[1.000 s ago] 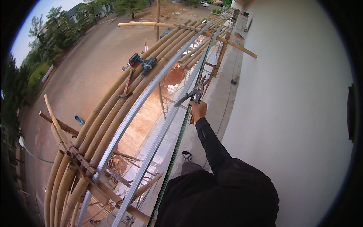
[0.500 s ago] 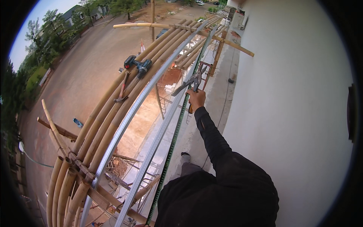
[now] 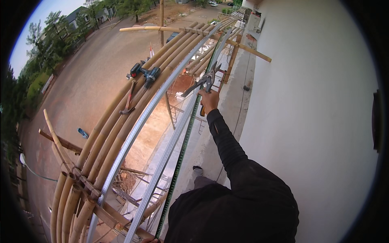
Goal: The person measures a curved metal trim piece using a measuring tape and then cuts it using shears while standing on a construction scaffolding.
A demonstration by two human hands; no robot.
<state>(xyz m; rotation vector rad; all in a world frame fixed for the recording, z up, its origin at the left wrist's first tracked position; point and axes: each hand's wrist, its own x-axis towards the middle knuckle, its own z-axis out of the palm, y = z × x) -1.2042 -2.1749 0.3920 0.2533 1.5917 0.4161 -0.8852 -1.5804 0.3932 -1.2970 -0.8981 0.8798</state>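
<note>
My right hand [image 3: 209, 100], arm stretched forward, is closed round a grey plier-like hand tool [image 3: 209, 79] with a dark, partly orange grip. Its metal jaws and levers stick out past my fist; the exact kind is unclear. A long dark green strip [image 3: 181, 158] with evenly spaced marks runs close beside that fist. Down at the lower edge, the fingertips of my left hand [image 3: 150, 240] pinch the strip's near end; the rest of this hand is cut off. A silver metal channel [image 3: 163, 166] lies left of the strip, roughly alongside it.
Bamboo poles [image 3: 108, 139] form scaffolding at left, with a cordless drill [image 3: 149, 77] and a hammer [image 3: 128, 106] resting on them. Another silver channel [image 3: 131, 137] follows the poles. Gaps show ground far below. A white wall [image 3: 312, 113] rises at right, above a concrete ledge [image 3: 231, 133].
The tool in my right hand has shifted slightly and turned a little. The view has moved slightly, and a bit more of my left fingertips shows at the lower edge.
</note>
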